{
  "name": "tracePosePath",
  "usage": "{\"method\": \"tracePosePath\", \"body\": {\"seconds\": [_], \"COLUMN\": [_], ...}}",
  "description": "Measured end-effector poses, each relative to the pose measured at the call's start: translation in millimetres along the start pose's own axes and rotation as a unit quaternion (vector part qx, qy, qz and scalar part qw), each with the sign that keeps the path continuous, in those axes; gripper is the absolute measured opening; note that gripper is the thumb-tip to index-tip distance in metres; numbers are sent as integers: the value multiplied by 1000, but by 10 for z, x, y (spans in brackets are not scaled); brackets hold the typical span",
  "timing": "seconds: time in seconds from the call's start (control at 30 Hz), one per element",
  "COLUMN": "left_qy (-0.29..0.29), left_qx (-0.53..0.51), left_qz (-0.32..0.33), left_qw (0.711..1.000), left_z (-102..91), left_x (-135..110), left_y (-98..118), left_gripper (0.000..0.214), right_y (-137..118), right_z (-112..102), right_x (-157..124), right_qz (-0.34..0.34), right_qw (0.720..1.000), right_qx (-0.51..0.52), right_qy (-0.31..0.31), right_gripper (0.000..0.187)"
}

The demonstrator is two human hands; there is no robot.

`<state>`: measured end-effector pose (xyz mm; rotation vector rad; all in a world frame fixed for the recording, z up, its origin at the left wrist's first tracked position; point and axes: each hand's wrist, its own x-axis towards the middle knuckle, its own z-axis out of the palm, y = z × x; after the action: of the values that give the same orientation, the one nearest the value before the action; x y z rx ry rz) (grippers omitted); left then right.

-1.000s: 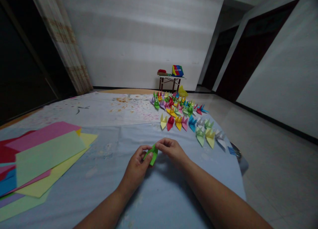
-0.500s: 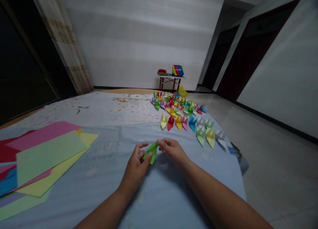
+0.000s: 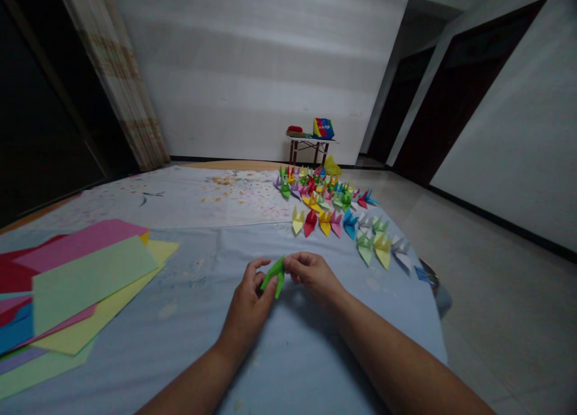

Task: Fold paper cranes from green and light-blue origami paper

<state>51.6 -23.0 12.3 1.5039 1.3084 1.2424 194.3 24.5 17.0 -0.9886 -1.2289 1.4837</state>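
A green folded paper piece (image 3: 274, 277), narrow and pointed at its upper end, is held just above the cloth in front of me. My left hand (image 3: 253, 292) pinches its lower left part between thumb and fingers. At the upper right tip, the thumb and index finger of my right hand (image 3: 311, 272) are closed on the paper; the fingertips partly hide that end. Beyond my hands stands a row of finished paper cranes, among them a red crane (image 3: 310, 223) and a blue crane (image 3: 350, 223).
Coloured paper sheets (image 3: 94, 277) lie in a loose pile on the left. More cranes (image 3: 315, 187) crowd the table's far right. A light blue cloth (image 3: 189, 319) covers the near part of the table. Behind it, a small stand (image 3: 311, 141) holds a colourful box (image 3: 323, 128).
Both hands stay nearly in place on the green paper. The paper has turned slightly, and its lower part looks narrower; the right fingers have shifted a little at the tip.
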Motion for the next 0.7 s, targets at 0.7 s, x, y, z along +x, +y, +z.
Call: {"method": "tracePosePath", "body": {"seconds": [0.7], "left_qy": [-81], "left_qx": [-139], "left_qz": [-93], "left_qw": [983], "left_z": [1], "left_x": [88], "left_y": [-75], "left_gripper": [36], "right_y": [53], "right_z": [-49], "right_x": [29], "right_qz": [-99], "right_qw": [987], "right_qx": [-129], "right_qy": [-3], "right_gripper": [24]}}
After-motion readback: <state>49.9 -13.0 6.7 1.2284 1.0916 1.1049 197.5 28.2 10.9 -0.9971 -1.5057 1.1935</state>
